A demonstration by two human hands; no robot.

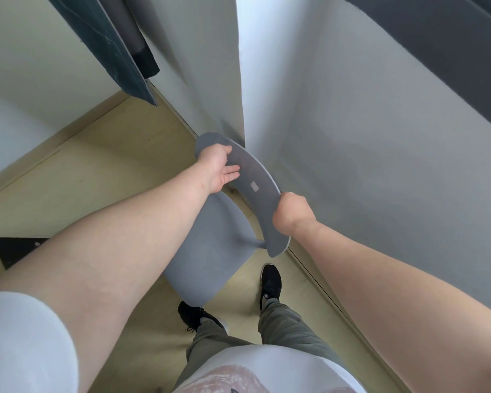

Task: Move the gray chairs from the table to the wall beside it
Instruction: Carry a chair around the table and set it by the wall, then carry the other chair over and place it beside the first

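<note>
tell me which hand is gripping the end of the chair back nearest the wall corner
The left hand. It holds the far end of the curved chair back, by the wall corner; the right hand grips nearer the person.

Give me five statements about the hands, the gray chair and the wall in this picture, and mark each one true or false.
1. Both hands grip the gray chair by its curved backrest. True.
2. The left hand is empty. False: it holds the backrest's far end.
3. The right hand is closed on the backrest. True.
4. The chair stands in the open, away from any wall. False: its backrest is close to the white wall.
5. The person wears white shoes. False: the shoes are black.
</note>
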